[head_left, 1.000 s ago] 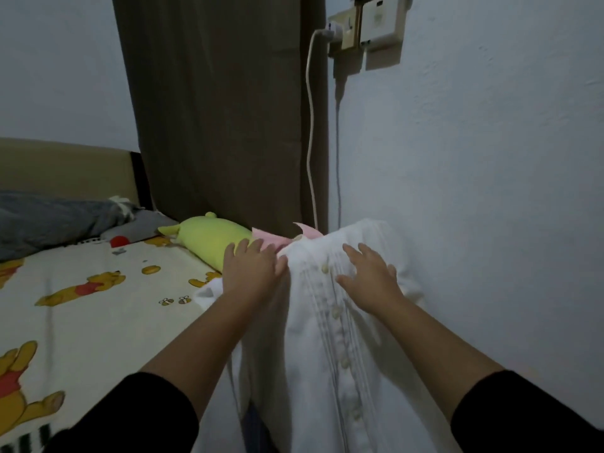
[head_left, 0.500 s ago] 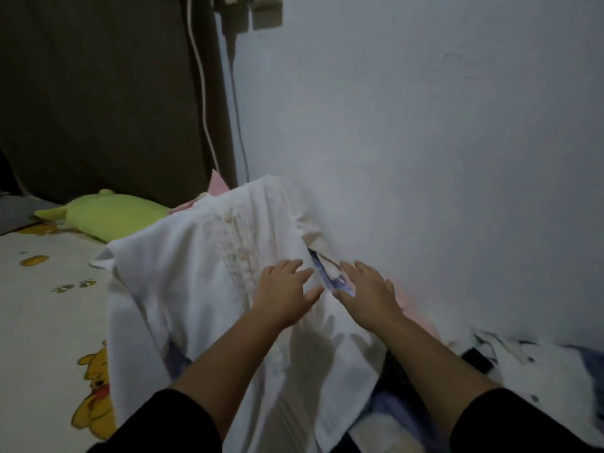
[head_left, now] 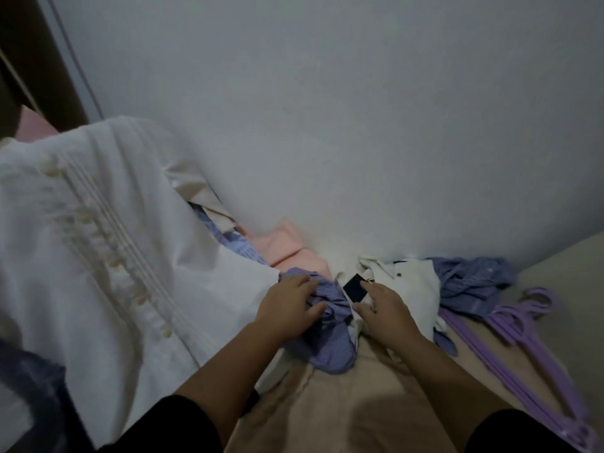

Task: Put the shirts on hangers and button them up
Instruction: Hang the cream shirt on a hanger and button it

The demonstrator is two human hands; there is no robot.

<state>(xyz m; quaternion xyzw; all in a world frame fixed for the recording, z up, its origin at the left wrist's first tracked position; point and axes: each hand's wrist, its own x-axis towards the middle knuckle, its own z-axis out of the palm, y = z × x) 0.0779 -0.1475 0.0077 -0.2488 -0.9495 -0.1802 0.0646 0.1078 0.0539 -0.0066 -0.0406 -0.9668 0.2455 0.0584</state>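
Shirts lie in a loose heap against the far wall (head_left: 359, 125), on the bed (head_left: 376, 403). A blue striped shirt (head_left: 330, 341) sits crumpled in the middle, a white shirt (head_left: 415, 289) with a black tag (head_left: 354, 288) just right of it, and another blue shirt (head_left: 470, 282) further right. A pink garment (head_left: 287, 246) is tucked at the wall behind them. On the left a large white buttoned shirt (head_left: 114, 256) lies spread, its button row running near to far.

The left hand (head_left: 287, 308) rests on the blue striped shirt with fingers loosely bent over the cloth; whether it has truly gathered the fabric I cannot tell. The right hand (head_left: 385, 312) lies with fingers spread on the white shirt, fingertips beside the black tag, gripping nothing that shows.

Purple hangers (head_left: 523, 325) lie stacked on the bed at the right, apart from both hands.

All this cloth looks light, limp and thin, so it should bunch and slide instead of keeping shape. The best hold is probably at the collar or shoulder seams, where the fabric is doubled and firmer, so the shirt hangs open for a hanger. Tangled sleeves may drag neighbouring shirts along when one is lifted.
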